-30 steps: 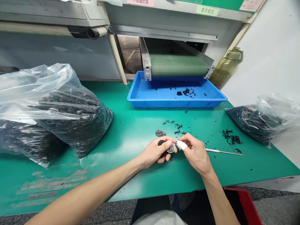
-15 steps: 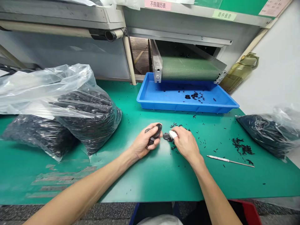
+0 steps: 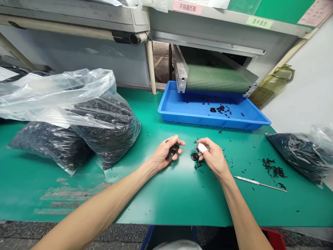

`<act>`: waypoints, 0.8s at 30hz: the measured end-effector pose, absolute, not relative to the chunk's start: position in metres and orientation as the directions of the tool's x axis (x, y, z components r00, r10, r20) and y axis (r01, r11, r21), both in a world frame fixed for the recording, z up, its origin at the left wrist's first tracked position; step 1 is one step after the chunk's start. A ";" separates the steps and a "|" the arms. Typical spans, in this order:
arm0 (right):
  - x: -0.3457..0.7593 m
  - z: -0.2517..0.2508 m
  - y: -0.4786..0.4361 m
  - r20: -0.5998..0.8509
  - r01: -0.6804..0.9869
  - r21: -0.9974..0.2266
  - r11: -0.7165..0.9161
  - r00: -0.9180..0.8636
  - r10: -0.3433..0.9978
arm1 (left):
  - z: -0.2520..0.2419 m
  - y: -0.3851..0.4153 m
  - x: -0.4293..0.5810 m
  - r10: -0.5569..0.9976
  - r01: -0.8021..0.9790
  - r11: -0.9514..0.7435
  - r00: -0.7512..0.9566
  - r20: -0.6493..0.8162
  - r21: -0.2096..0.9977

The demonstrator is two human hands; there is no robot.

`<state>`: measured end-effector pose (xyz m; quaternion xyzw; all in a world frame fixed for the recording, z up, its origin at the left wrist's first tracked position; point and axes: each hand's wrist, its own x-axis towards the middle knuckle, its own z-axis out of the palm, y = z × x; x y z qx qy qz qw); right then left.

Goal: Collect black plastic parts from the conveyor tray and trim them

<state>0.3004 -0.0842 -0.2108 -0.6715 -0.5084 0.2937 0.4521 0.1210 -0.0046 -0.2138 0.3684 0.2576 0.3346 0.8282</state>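
My left hand [image 3: 166, 152] is curled around a dark round part [image 3: 173, 151], which is mostly hidden by my fingers. My right hand [image 3: 212, 157] has a white finger cot [image 3: 202, 148] on one finger. Its fingertips are pinched close together right at a small grey metal disc [image 3: 197, 148], and I cannot tell whether they grip it. Just below lies a dark ringed disc [image 3: 194, 157] on the green mat [image 3: 166, 198]. Small black rubber-like bits [image 3: 198, 165] are scattered around my right hand.
A blue plastic tray [image 3: 213, 121] sits under the end of a green conveyor belt [image 3: 217, 80]. Clear plastic bags of black parts [image 3: 104, 132] fill the left side, and another bag [image 3: 299, 156] lies right. A thin white-handled metal pick [image 3: 260, 183] lies on the mat.
My hands are now further apart than one second ago, with the left hand drawn back to the left. The whole view has drifted, so the table sits further right and higher.
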 end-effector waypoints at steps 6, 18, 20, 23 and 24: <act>0.278 -0.203 -0.098 0.178 0.352 -0.935 0.033 0.387 0.905 | -0.213 -0.032 0.139 0.649 -0.148 0.426 0.737 -0.187 0.893; 0.295 -0.189 -0.103 0.145 0.573 -0.812 0.111 0.014 0.989 | -0.212 -0.037 0.140 0.543 0.000 0.399 0.806 -0.236 0.917; 0.290 -0.190 -0.101 0.183 0.551 -0.823 0.142 0.019 0.983 | -0.213 -0.038 0.140 0.550 -0.046 0.430 0.805 -0.221 0.901; 0.280 -0.195 -0.098 0.251 0.548 -0.825 0.135 0.142 0.958 | -0.215 -0.039 0.141 0.566 -0.112 0.466 0.800 -0.199 0.878; 0.279 -0.197 -0.098 0.267 0.559 -0.819 0.126 0.178 0.947 | -0.215 -0.039 0.141 0.566 -0.125 0.474 0.802 -0.193 0.872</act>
